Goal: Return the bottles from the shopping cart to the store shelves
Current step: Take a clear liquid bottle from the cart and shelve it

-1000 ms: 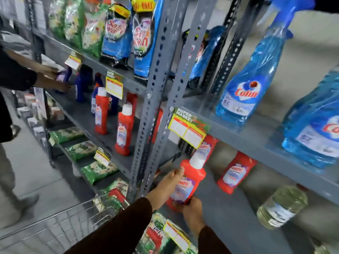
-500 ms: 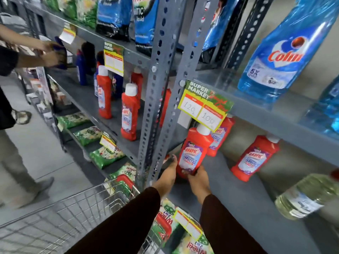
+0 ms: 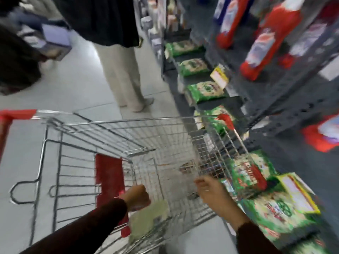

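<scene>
Grey shelves [image 3: 286, 92] of red bottles [image 3: 260, 46] rise beyond the right hand [image 3: 213, 194], which hangs open and empty over the cart [image 3: 165, 136]. Below the left hand [image 3: 136, 197], a pale bottle [image 3: 148, 219] lies in the basket; whether those fingers grip it, I cannot tell.

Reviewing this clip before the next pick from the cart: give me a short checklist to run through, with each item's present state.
1. Left hand reaching into the shopping cart: ok, it is low in the basket, next to a pale greenish item.
2. Is that item a bottle: cannot tell, too blurred.
3. Left hand's grip on it: cannot tell.
4. Right hand free to help: ok, open and empty at the cart's shelf-side wall.
5. Room on the shelf by the red bottles: cannot tell, motion blur.
6. Aisle clear: not ok, a person in beige trousers stands just beyond the cart.
</scene>
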`<act>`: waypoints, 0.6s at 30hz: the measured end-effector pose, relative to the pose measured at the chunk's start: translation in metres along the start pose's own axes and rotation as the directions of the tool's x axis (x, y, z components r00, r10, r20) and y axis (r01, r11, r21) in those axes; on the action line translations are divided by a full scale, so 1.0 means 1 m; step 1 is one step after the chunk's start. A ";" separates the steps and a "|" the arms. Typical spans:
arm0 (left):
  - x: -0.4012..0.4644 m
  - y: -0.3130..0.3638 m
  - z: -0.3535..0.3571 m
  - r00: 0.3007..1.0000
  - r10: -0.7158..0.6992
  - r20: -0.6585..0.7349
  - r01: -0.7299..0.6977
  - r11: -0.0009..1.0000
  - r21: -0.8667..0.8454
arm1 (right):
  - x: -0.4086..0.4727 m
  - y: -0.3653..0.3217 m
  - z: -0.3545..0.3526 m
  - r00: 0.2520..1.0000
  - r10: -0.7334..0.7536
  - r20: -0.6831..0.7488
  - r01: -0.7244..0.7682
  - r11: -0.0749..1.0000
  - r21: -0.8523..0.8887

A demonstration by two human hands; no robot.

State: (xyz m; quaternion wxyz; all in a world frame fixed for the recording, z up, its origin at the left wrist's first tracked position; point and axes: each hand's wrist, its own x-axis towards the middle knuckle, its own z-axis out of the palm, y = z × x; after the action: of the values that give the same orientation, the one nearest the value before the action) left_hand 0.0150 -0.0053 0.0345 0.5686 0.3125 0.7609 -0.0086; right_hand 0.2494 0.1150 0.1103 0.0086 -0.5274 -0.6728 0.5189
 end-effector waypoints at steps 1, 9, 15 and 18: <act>-0.003 -0.015 0.001 1.000 0.023 -0.021 -0.019 0.987 0.161 | 0.018 -0.002 0.019 0.988 0.059 0.144 -0.044 0.993 -0.106; 0.018 -0.033 0.050 0.991 -0.029 0.131 -0.033 0.895 0.446 | 0.108 0.000 0.133 0.729 0.304 0.613 0.233 0.732 -0.640; 0.041 -0.032 0.045 0.980 -0.030 0.198 -0.064 0.890 0.452 | 0.128 0.040 0.177 0.698 0.321 0.639 0.321 0.658 -0.681; 0.051 -0.035 0.025 0.972 -0.085 0.220 0.022 0.962 0.274 | 0.128 0.048 0.177 0.692 0.329 0.643 0.336 0.642 -0.689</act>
State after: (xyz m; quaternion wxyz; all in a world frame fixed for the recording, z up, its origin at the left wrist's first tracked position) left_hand 0.0114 -0.0184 -0.0308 0.6043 0.3631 0.6901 -0.1635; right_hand 0.1277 0.0799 -0.0742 -0.4791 -0.2290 -0.7734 0.3462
